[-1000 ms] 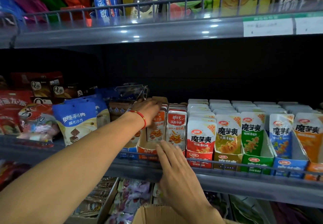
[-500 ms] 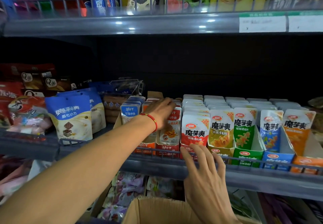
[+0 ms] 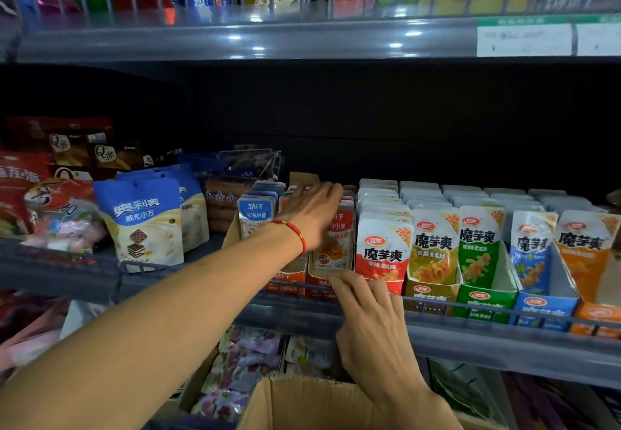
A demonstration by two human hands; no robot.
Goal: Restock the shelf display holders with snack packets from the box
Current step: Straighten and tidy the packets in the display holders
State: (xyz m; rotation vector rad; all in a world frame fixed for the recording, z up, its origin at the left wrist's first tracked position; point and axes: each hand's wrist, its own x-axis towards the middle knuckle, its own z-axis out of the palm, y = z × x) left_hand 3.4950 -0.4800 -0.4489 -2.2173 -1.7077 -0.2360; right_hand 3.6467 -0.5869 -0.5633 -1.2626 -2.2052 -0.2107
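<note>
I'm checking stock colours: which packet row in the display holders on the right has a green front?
The green packet row, third of the five matching rows, in the green holder; its neighbours are yellow and blue.
</note>
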